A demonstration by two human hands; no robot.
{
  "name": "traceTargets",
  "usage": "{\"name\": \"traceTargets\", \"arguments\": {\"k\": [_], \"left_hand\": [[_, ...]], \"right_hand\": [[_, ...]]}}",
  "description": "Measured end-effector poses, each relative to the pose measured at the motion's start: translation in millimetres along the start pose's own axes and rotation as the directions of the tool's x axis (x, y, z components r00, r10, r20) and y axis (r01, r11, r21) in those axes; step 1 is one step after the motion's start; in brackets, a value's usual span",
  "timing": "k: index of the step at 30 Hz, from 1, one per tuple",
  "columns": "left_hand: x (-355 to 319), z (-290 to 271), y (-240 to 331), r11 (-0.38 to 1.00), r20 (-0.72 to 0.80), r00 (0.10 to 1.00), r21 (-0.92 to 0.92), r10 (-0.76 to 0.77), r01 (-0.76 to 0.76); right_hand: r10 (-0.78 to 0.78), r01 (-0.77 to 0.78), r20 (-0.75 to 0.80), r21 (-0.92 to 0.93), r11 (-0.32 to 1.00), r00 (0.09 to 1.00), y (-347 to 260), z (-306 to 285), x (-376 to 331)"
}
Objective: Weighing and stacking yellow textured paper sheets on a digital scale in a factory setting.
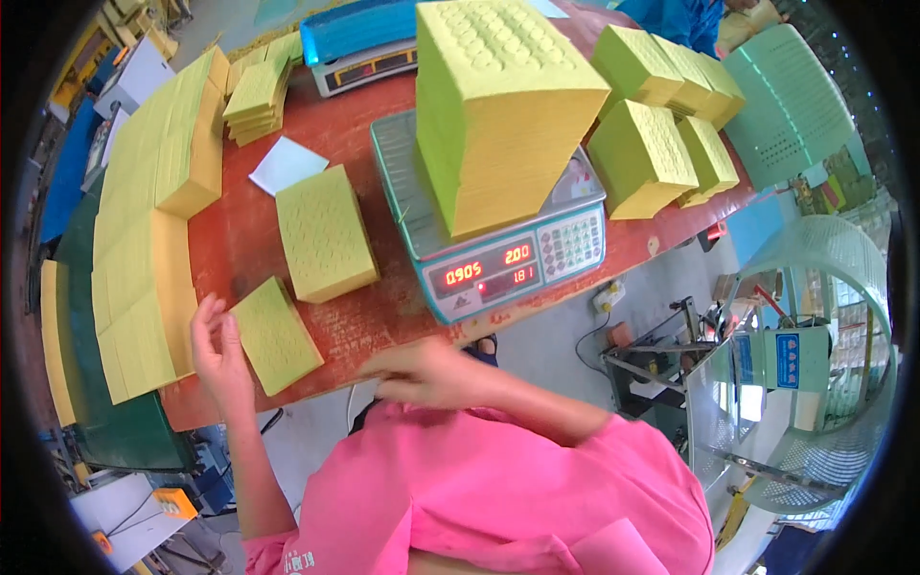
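Observation:
My left hand (220,353) is open at the left side of a short stack of yellow embossed paper (278,335), its fingers upright beside the edge; whether they touch it I cannot tell. My right hand (426,372), blurred by motion, is over the table's front edge with fingers stretched leftward and nothing visible in them. Behind the short stack lies a thicker stack of yellow paper (328,233). To its right, a digital scale (487,273) with lit red digits carries a tall yellow paper block (508,144), stamped with a raised pattern on top.
Long rows of yellow paper stacks (158,182) line the red table's (402,331) left side. More yellow blocks (644,158) stand right of the scale. A white sheet (287,165) lies behind the thicker stack, and a second scale with a blue tray (359,38) is farther back. A person in blue (676,19) is beyond.

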State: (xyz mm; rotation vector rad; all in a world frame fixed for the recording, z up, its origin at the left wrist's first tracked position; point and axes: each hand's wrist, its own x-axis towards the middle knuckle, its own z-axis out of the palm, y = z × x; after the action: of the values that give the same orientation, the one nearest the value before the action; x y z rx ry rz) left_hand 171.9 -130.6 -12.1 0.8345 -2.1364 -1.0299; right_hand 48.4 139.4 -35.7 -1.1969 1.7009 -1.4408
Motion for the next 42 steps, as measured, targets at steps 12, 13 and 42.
{"name": "traceTargets", "arguments": {"k": [12, 13, 42], "left_hand": [[82.7, 167.0, 205.5, 0.431, 0.767, 0.639, -0.596, 0.057, 0.677], [84.5, 172.3, 223.4, 0.434, 0.760, 0.639, -0.618, 0.118, 0.655], [54.0, 156.7, 240.9, 0.628, 0.795, 0.530, -0.256, -0.297, 0.735]], "right_hand": [[0.115, 0.219, -0.800, 0.295, 0.930, 0.590, 49.2, -248.5, 70.4], [0.096, 0.187, -0.766, 0.273, 0.944, 0.635, 56.1, -255.2, 81.1], [0.562, -0.170, -0.221, 0.810, 0.561, 0.797, 24.5, -186.5, -62.8]]}}
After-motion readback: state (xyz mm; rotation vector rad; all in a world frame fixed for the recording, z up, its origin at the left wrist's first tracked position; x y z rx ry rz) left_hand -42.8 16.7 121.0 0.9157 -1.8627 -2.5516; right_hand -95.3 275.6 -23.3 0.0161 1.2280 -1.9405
